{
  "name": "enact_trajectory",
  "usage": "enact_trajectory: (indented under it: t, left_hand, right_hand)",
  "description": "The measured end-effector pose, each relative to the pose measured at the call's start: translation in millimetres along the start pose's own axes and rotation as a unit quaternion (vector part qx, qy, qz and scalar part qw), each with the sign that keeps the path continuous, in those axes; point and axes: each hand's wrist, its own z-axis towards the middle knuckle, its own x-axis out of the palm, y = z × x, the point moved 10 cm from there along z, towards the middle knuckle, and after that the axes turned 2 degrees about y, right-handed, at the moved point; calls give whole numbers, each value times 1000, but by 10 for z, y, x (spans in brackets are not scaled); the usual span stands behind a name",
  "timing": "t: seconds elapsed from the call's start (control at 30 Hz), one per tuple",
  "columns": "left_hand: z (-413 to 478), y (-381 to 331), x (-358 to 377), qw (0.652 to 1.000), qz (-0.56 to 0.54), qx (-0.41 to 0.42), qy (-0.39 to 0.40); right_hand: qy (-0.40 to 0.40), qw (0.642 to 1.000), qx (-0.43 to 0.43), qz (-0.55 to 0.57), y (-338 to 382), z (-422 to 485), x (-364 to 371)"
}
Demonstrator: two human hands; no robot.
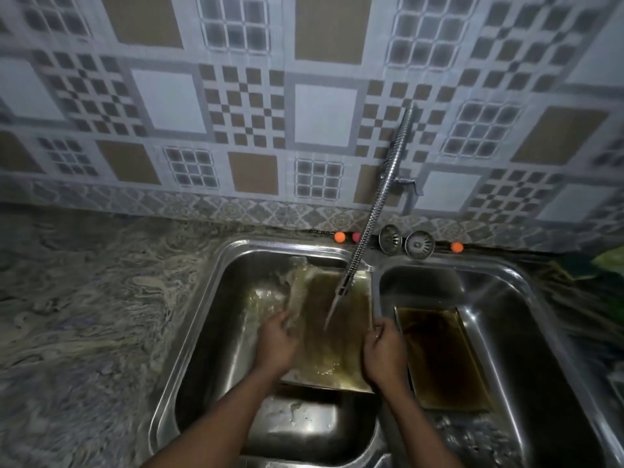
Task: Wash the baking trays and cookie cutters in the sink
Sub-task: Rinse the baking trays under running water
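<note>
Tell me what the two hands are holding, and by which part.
Both hold the baking tray: the left hand grips its left long edge, the right hand its right long edge.

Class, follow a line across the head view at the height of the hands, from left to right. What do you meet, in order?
counter → left basin → left hand → tray under the tap → right hand → second tray → right basin
</note>
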Motion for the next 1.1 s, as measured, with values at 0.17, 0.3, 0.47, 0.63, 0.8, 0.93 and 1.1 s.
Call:
enact_trajectory:
  t: [0.17,0.3,0.47,0.63,0.8,0.93,1.1]
  left_hand:
    - [-26,-256,297,990,-88,-5,106]
    - [-153,-521,519,971,-149,-2,185]
    - [-189,-822,742,973,-136,68,173]
    - [-358,-1047,814,980,-7,155,124]
    - [-347,-1020,777,980,9,184,75]
    - [-230,-860,688,983,23,178,42]
    - [-121,-698,653,988,-18,146,40]
  right_hand:
    - [-23,999,26,-25,-120,61,-313]
    - [11,996,81,-48,-422,121,-357]
    - [11,990,131,-43,-708,102,-344]
    - [0,988,147,-50,-779,223,-202]
    - [-42,986,162,17,-753,395,-250]
    - [-86,986,143,23,-604,424,-382]
    - [-67,996,32,-56,-209,385,-257]
